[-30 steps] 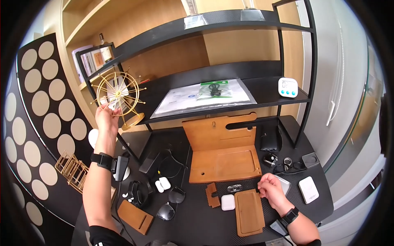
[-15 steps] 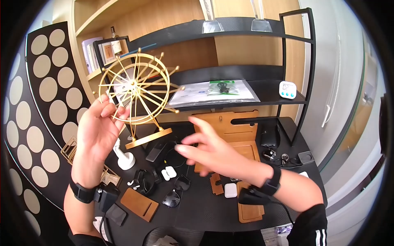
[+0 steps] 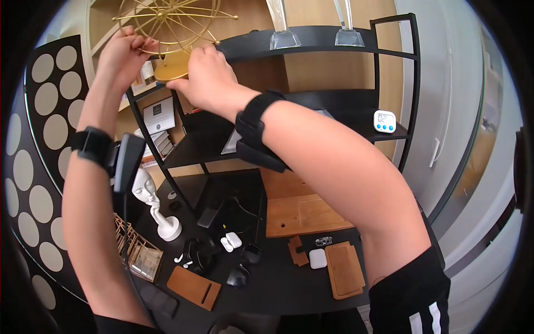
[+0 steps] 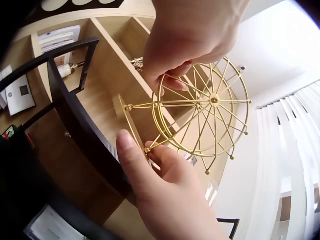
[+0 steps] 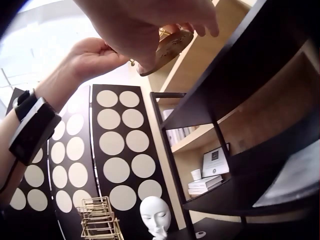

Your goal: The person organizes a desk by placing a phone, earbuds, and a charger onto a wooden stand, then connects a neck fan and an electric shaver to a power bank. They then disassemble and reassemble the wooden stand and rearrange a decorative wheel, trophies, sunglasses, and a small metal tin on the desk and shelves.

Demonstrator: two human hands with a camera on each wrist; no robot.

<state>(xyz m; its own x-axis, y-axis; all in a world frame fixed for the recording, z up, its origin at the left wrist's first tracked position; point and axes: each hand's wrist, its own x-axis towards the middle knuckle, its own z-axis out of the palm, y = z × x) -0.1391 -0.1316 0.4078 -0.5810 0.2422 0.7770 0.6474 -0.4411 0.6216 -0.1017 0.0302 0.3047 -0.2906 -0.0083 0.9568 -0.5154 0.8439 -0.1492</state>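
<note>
A gold wire Ferris wheel model is held up high on the left, level with the upper shelf, its top cut off in the head view. My left hand pinches the wheel's rim from the left. My right hand grips the flat base from the right. In the left wrist view its thumb lies along the base, with fingers on the other side. From below, the right wrist view shows the base's underside and my left hand beside it.
A black shelf frame stands close behind, bearing clear trophies and a white timer. Below are a white face sculpture, a wooden organizer, sunglasses, an earbud case and a brown wooden piece.
My right hand has left the desk's right side, crossed over and taken hold of the base. My left hand has lifted the Ferris wheel model higher.
</note>
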